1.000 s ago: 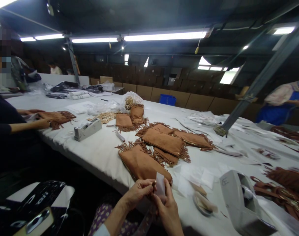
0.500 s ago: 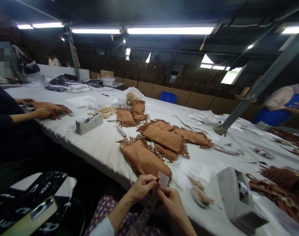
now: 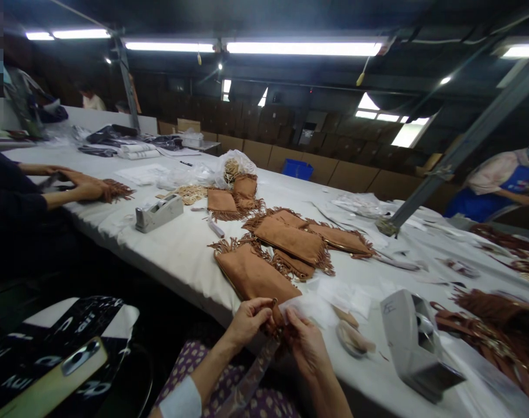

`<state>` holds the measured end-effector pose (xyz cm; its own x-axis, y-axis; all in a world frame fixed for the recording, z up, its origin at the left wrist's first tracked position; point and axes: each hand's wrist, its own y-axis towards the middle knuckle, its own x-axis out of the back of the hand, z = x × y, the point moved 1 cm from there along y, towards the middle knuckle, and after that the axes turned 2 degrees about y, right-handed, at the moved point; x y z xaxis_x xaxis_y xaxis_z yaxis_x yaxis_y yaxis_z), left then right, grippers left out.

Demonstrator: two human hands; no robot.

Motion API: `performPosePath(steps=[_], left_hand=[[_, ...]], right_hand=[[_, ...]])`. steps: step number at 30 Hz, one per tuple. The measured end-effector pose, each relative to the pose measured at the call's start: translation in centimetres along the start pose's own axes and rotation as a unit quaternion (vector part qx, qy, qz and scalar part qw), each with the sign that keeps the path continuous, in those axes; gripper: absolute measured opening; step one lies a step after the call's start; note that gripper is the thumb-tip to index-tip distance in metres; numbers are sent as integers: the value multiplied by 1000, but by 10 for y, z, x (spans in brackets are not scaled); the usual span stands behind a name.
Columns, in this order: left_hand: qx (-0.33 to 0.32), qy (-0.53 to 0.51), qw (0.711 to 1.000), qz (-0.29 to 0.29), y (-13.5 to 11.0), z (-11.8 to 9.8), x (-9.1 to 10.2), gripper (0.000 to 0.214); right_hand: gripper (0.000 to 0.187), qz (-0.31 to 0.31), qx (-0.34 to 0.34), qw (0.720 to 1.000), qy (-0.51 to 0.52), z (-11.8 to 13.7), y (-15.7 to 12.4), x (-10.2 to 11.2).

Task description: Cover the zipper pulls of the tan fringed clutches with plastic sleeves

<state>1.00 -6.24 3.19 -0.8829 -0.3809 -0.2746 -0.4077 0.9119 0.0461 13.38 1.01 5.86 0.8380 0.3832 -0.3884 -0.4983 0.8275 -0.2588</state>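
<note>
Just past the table's front edge, my left hand (image 3: 246, 325) pinches the end of a brown strap (image 3: 277, 316) with small metal fittings. Close beside it, my right hand (image 3: 307, 339) is closed on a thin whitish sheet (image 3: 293, 303) that lies against the strap. A clear plastic strip (image 3: 253, 380) hangs below my hands over my lap. Right behind my fingers lies a brown fringed pouch (image 3: 256, 273) with a zip. My fingers partly cover the strap's fittings.
More fringed pouches (image 3: 290, 238) lie mid-table. One tape dispenser (image 3: 415, 342) stands at right, another (image 3: 160, 212) at left. A tape roll (image 3: 351, 338) and brown straps (image 3: 486, 342) are at right. A co-worker's hand (image 3: 88, 186) holds a fringed piece. A phone (image 3: 60, 377) lies lower left.
My hands have moved a little apart, and more of the brown strap shows between them. The whitish sheet has tilted over to the right. At far left the co-worker's hands have shifted.
</note>
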Motion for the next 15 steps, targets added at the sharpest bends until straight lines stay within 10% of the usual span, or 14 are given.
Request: performPosePath(steps=[15], left_hand=[[-39, 101, 994, 0, -8, -1, -6, 27]], right_hand=[[33, -35, 3, 999, 8, 4, 1, -12]])
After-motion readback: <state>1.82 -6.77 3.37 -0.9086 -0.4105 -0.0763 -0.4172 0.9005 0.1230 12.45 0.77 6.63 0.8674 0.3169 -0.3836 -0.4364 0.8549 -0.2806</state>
